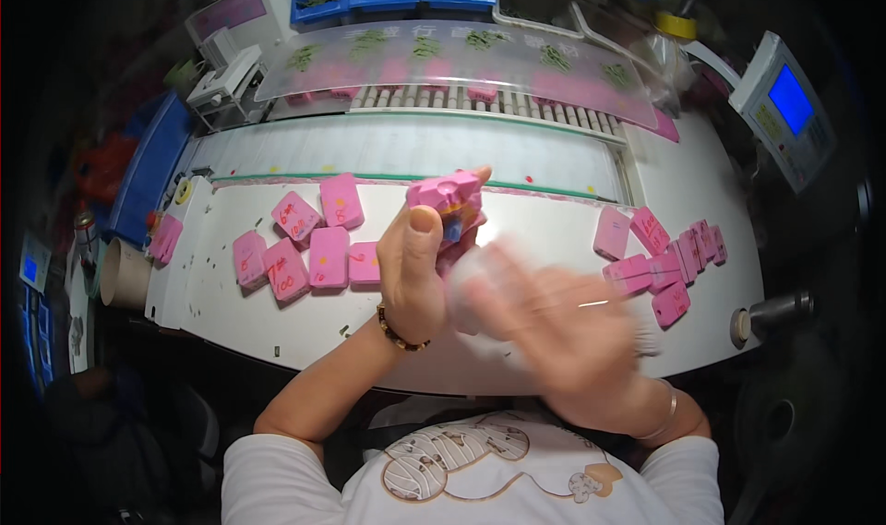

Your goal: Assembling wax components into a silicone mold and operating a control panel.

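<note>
My left hand (pixel 413 262) is closed around a pink block-shaped mold (pixel 444 191), held up over the middle of the white table. The mold has a notched outline, with a small patch of orange and blue at its side. Close beside it, my right hand (pixel 577 327) is smeared by motion. A blurred whitish round shape (pixel 469 290) lies between the two hands; its kind cannot be made out. White bristles (pixel 649 337) show past the right hand's outer edge, and a thin bright line crosses its back. The right fingers are too blurred to read.
Several pink blocks with red handwriting (pixel 288 271) lie left; more pink blocks (pixel 671 304) lie right. Behind runs a pale conveyor belt (pixel 397 149), under a clear sheet (pixel 517 59) bearing green sprigs. A display unit (pixel 784 101), cardboard tube (pixel 123 274) and blue bin (pixel 152 170) stand around.
</note>
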`<move>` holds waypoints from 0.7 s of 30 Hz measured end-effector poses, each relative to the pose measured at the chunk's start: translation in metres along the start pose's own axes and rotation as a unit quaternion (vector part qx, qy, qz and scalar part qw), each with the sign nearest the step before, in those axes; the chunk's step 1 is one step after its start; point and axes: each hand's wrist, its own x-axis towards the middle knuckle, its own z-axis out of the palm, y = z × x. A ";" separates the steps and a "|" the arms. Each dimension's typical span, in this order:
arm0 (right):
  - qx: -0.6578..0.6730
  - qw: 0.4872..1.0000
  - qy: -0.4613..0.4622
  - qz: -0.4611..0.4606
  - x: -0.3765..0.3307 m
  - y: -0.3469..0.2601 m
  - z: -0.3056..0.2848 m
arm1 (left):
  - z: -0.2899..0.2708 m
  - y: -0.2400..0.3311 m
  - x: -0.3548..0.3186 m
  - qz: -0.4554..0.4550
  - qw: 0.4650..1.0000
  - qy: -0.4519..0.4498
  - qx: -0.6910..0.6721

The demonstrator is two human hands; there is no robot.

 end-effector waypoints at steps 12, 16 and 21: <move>-0.081 0.993 -0.019 0.089 -0.025 0.025 -0.019 | -0.036 -0.023 -0.002 -0.034 0.996 0.057 -0.060; -0.088 0.989 -0.115 0.034 -0.053 0.016 0.031 | -0.018 -0.019 -0.004 -0.046 0.995 0.048 -0.079; 0.051 0.984 -0.135 0.109 -0.053 0.039 0.019 | -0.024 -0.024 -0.014 -0.158 0.973 0.043 -0.163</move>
